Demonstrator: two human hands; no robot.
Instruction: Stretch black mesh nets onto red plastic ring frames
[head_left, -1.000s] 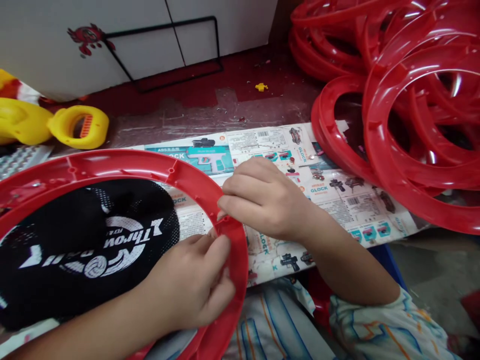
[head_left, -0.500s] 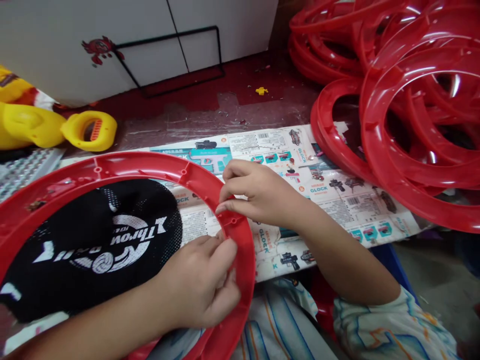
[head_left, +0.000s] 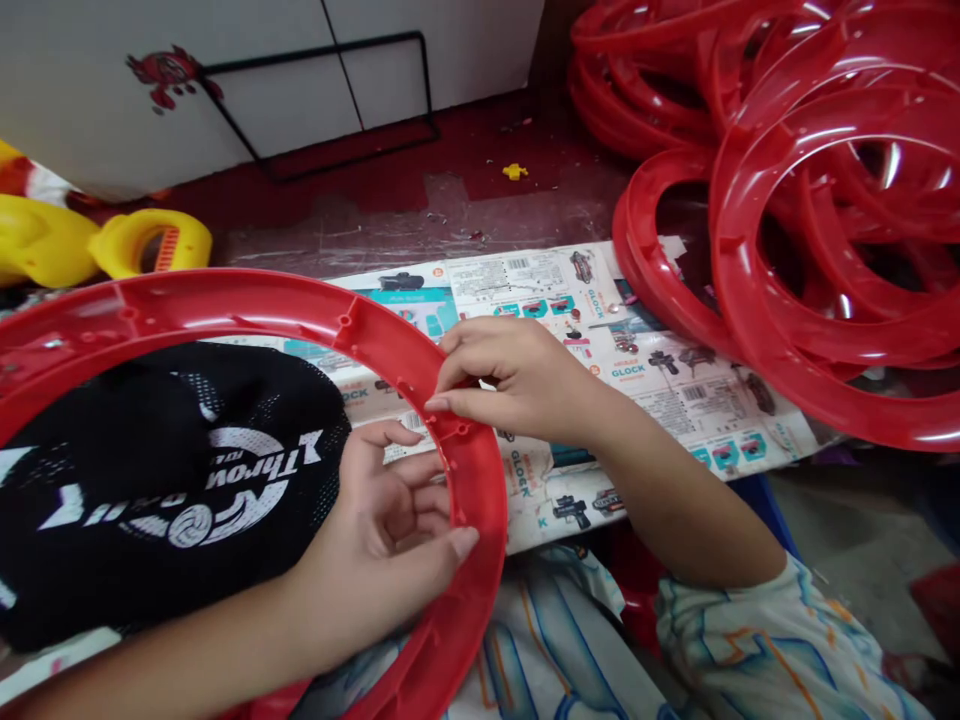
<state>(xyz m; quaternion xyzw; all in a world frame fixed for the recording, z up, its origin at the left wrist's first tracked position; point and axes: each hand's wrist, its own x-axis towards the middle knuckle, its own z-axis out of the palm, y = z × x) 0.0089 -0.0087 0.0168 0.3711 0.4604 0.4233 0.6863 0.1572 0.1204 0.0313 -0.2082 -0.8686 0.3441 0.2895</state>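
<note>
A large red plastic ring (head_left: 247,305) with ribs and small posts in its channel lies tilted in front of me. My left hand (head_left: 394,525) is around its inner edge, thumb on the channel and fingers curled at the rim, partly hidden there. On the ring's right side, my right hand (head_left: 502,385) pinches at the inner rim, thumb and forefinger close together. Anything small between those fingertips is hidden. Through the opening shows a black fabric piece (head_left: 262,410) with white "Throw" lettering and a ball print.
Several red rings (head_left: 757,250) are heaped at the right. Printed cardboard (head_left: 540,270) covers part of the dark red table (head_left: 360,215). A yellow plastic part (head_left: 135,235) lies at left, a small yellow piece (head_left: 515,172) further back. A white panel (head_left: 262,90) stands behind.
My left hand has loosened from a closed grip and turned, its fingers now spread along the inner rim. My right hand stays at nearly the same spot. The whole view has shifted slightly.
</note>
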